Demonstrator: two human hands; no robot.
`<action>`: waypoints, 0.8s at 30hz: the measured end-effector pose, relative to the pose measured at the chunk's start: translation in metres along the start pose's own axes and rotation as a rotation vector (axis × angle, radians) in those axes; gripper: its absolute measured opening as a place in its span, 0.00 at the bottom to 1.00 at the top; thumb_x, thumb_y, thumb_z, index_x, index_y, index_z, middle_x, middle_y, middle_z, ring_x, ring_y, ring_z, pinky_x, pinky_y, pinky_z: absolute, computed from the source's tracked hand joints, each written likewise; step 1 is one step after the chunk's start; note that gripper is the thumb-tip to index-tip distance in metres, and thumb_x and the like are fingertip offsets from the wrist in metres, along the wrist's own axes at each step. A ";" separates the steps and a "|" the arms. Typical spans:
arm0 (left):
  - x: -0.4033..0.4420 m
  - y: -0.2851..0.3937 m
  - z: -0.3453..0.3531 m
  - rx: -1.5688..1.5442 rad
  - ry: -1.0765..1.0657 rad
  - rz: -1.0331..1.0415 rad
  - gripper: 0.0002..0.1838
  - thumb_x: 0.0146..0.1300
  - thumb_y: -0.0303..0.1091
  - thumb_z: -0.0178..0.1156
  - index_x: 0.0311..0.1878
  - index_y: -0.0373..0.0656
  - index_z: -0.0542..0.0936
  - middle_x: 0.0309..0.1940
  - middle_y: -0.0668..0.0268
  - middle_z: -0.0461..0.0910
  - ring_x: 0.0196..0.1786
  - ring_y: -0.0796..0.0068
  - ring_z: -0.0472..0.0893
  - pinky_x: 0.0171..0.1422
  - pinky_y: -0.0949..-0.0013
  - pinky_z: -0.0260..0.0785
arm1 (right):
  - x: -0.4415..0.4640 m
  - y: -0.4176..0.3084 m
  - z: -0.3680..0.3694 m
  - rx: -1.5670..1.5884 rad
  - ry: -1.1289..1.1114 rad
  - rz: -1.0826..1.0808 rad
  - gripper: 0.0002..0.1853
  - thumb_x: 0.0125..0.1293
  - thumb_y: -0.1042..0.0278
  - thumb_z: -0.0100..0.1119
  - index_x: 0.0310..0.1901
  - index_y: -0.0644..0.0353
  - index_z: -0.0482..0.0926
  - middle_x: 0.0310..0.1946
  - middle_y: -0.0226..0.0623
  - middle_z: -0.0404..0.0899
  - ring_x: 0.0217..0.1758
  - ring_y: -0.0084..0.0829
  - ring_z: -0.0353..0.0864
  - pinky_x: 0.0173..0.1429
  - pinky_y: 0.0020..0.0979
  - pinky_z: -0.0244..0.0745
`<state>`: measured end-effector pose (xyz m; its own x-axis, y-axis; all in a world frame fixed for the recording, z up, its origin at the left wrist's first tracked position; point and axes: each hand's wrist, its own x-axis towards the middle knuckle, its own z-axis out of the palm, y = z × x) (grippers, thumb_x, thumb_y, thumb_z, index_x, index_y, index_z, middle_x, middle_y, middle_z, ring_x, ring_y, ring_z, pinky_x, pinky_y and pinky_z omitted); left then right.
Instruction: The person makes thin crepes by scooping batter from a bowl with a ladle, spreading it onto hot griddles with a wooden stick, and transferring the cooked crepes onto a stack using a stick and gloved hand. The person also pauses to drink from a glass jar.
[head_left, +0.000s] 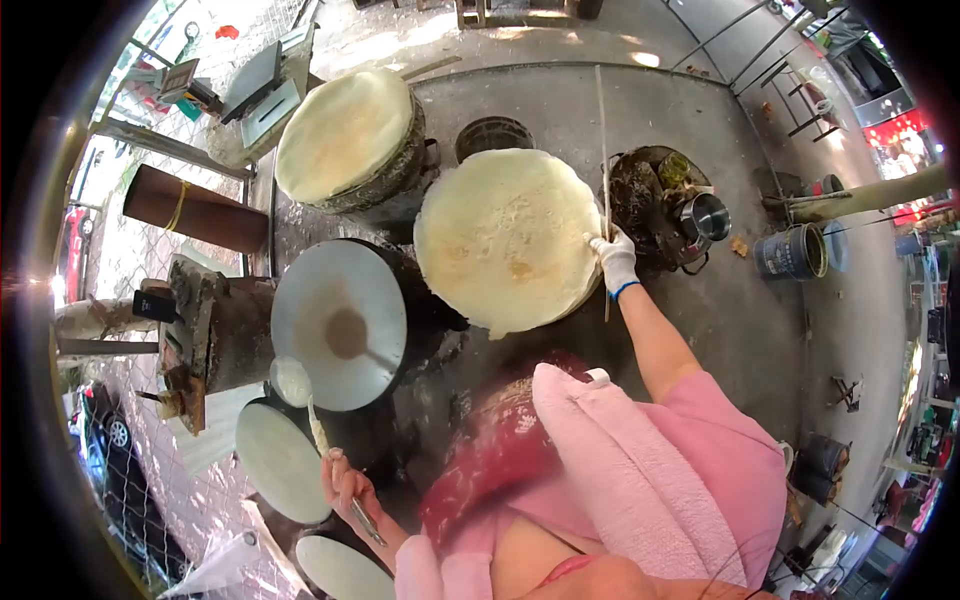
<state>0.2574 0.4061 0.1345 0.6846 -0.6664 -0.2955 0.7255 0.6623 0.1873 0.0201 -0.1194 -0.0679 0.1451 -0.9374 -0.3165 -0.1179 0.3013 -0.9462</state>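
Left grip [350,490] is clamped on ladle [291,381], pan [338,285] ahead; right grip [614,258] 's round stick [603,150]. Probably ladling; next move needs steadiness.

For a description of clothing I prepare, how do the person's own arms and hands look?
The right hand wears a white glove with a blue edge at the wrist; the left hand has no glove. The right sleeve is pink and short, leaving the forearm bare. Pink cloth also shows by the left arm.
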 end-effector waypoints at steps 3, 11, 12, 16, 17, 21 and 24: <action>0.001 -0.034 0.020 0.006 0.031 0.006 0.17 0.80 0.38 0.36 0.50 0.30 0.64 0.23 0.69 0.66 0.11 0.86 0.67 0.17 0.78 0.46 | 0.000 0.005 -0.025 -0.223 -0.010 -0.161 0.30 0.60 0.71 0.71 0.63 0.70 0.71 0.48 0.35 0.82 0.45 0.25 0.80 0.53 0.27 0.76; 0.001 -0.076 0.040 0.039 0.070 0.018 0.17 0.80 0.39 0.35 0.51 0.30 0.64 0.24 0.68 0.66 0.12 0.85 0.68 0.18 0.78 0.47 | -0.039 0.021 -0.031 0.092 -0.013 0.053 0.46 0.58 0.74 0.72 0.74 0.66 0.53 0.55 0.32 0.76 0.45 0.19 0.75 0.48 0.21 0.73; -0.001 -0.077 0.039 0.028 0.072 0.016 0.17 0.80 0.39 0.35 0.51 0.30 0.63 0.24 0.68 0.66 0.12 0.85 0.68 0.18 0.78 0.47 | -0.030 0.023 -0.026 0.056 -0.040 0.024 0.49 0.57 0.75 0.73 0.74 0.69 0.50 0.62 0.38 0.72 0.54 0.23 0.76 0.57 0.25 0.76; -0.008 -0.065 0.035 0.006 0.068 0.004 0.18 0.80 0.39 0.35 0.52 0.30 0.63 0.24 0.67 0.67 0.12 0.83 0.67 0.18 0.77 0.48 | 0.004 -0.019 -0.005 -0.341 -0.026 -0.058 0.54 0.52 0.66 0.77 0.75 0.62 0.50 0.48 0.43 0.83 0.45 0.32 0.83 0.50 0.31 0.78; -0.011 -0.060 0.033 0.001 0.069 0.004 0.18 0.80 0.39 0.35 0.52 0.30 0.63 0.24 0.67 0.67 0.12 0.83 0.67 0.19 0.77 0.48 | 0.012 -0.026 -0.003 -0.520 -0.001 -0.102 0.55 0.51 0.62 0.76 0.76 0.59 0.49 0.48 0.47 0.84 0.44 0.37 0.85 0.50 0.35 0.79; -0.032 -0.031 0.004 -0.024 0.042 0.062 0.18 0.80 0.37 0.35 0.52 0.28 0.63 0.24 0.66 0.67 0.11 0.83 0.66 0.16 0.78 0.47 | -0.007 -0.097 0.029 -1.010 -0.016 -0.180 0.41 0.57 0.62 0.66 0.73 0.51 0.60 0.47 0.52 0.83 0.48 0.49 0.84 0.52 0.42 0.78; -0.051 -0.017 -0.011 -0.059 0.132 0.148 0.18 0.79 0.36 0.39 0.51 0.25 0.66 0.22 0.67 0.65 0.09 0.85 0.60 0.12 0.80 0.44 | -0.030 -0.126 0.062 -0.883 -0.015 -0.515 0.34 0.57 0.66 0.65 0.68 0.52 0.69 0.48 0.50 0.83 0.50 0.47 0.83 0.53 0.40 0.78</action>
<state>0.2095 0.4331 0.1360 0.7653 -0.5120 -0.3901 0.6095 0.7713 0.1833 0.0919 -0.1183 0.0565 0.3944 -0.9125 0.1081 -0.7188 -0.3797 -0.5824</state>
